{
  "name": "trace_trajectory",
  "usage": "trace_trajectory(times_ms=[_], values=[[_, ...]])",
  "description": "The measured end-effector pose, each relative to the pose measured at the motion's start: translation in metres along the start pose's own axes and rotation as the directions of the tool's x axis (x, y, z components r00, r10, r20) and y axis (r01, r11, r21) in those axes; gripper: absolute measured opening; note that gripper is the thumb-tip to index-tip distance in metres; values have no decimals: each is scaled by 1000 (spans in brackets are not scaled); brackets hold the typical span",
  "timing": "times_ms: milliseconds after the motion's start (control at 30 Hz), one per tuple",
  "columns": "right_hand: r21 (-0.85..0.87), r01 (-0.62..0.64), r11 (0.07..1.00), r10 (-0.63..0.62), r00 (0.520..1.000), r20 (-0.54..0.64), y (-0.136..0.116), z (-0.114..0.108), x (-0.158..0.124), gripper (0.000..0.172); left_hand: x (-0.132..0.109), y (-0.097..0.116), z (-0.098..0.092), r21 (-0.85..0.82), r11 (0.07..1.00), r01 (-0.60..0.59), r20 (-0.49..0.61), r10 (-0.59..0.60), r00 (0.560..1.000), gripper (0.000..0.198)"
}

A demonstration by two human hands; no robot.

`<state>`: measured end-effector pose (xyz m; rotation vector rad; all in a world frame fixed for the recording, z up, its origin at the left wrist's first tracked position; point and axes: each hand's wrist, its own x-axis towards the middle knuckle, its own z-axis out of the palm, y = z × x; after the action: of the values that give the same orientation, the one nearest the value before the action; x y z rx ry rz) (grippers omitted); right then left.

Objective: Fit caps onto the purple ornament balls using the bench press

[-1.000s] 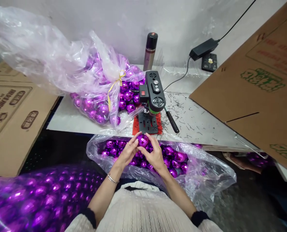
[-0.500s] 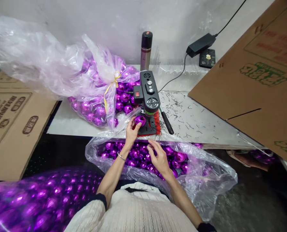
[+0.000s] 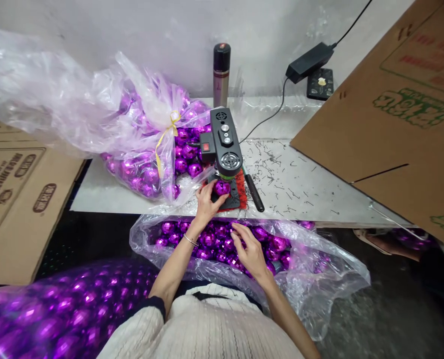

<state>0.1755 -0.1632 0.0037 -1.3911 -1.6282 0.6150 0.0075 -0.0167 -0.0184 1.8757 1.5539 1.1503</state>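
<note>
My left hand [image 3: 207,203] grips a shiny purple faceted ball [image 3: 222,187] between thumb and fingers. It holds the ball over the dark base plate [image 3: 235,198], just below the head of a small black bench press machine [image 3: 226,142]. The contact between ball and machine is hidden. My right hand [image 3: 249,249] hovers over an open clear plastic bag [image 3: 143,234] of similar purple balls [image 3: 208,238] at the table's front edge. Its thumb and forefinger come together in a pinch; anything between the tips is too small to name.
A tied clear bag of purple balls [image 3: 143,174] stands left of the machine, a spray can [image 3: 221,75] behind it. Small dark pins [image 3: 278,172] lie scattered on the white table [image 3: 312,204]. A lever [image 3: 254,193] juts out rightward. Cardboard boxes [image 3: 364,119] flank both sides.
My left hand has moved the ball slightly right and under the machine's head, and its fingers have shifted around it. My right hand stays nearly still above the bag. The view has shifted slightly.
</note>
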Motion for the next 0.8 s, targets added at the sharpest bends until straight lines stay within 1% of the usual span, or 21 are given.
trace_trajectory(times_ms=[100, 167, 233, 267, 333, 400, 433, 467, 500, 533, 600, 633, 733, 800], values=[[-35, 43, 998, -45, 997, -57, -4, -12, 11, 29, 5, -2, 3, 35, 996, -80, 27, 79, 997, 57], [-68, 86, 994, -94, 988, -124, -7, -24, 24, 30, 10, -4, 4, 54, 992, -117, 42, 115, 992, 57], [-104, 132, 986, -152, 965, -212, -11, -36, 41, 35, 15, -6, 6, 57, 987, -152, 47, 149, 988, 56], [-123, 162, 979, -189, 946, -263, -13, -42, 51, 40, 17, -7, 7, 55, 985, -163, 45, 161, 986, 56], [-167, 245, 955, -291, 884, -365, -19, -52, 73, 54, 19, -8, 8, 48, 984, -173, 39, 172, 984, 55], [-196, 363, 911, -413, 817, -403, -26, -58, 96, 68, 20, -9, 9, 43, 984, -175, 41, 173, 984, 55], [-206, 412, 888, -460, 792, -402, -31, -59, 107, 70, 20, -9, 10, 41, 983, -177, 44, 175, 983, 55], [-209, 455, 865, -501, 776, -383, -36, -60, 116, 69, 19, -9, 10, 37, 983, -180, 47, 179, 983, 55], [-205, 498, 842, -538, 766, -352, -42, -59, 125, 62, 19, -9, 11, 33, 982, -183, 51, 182, 982, 56], [-198, 535, 822, -570, 759, -315, -47, -57, 131, 49, 19, -9, 12, 28, 982, -186, 52, 184, 982, 56], [-182, 581, 793, -609, 747, -268, -55, -51, 139, 18, 18, -10, 13, 18, 983, -185, 50, 184, 982, 58], [-179, 584, 792, -610, 746, -267, -58, -47, 141, 12, 18, -10, 14, 14, 983, -183, 49, 182, 982, 59], [-167, 570, 804, -590, 733, -339, -53, -31, 141, 28, 17, -10, 15, 13, 986, -166, 54, 165, 985, 60], [-150, 602, 784, -609, 701, -372, -42, -22, 139, 31, 16, -10, 15, 17, 987, -157, 71, 155, 985, 60]])
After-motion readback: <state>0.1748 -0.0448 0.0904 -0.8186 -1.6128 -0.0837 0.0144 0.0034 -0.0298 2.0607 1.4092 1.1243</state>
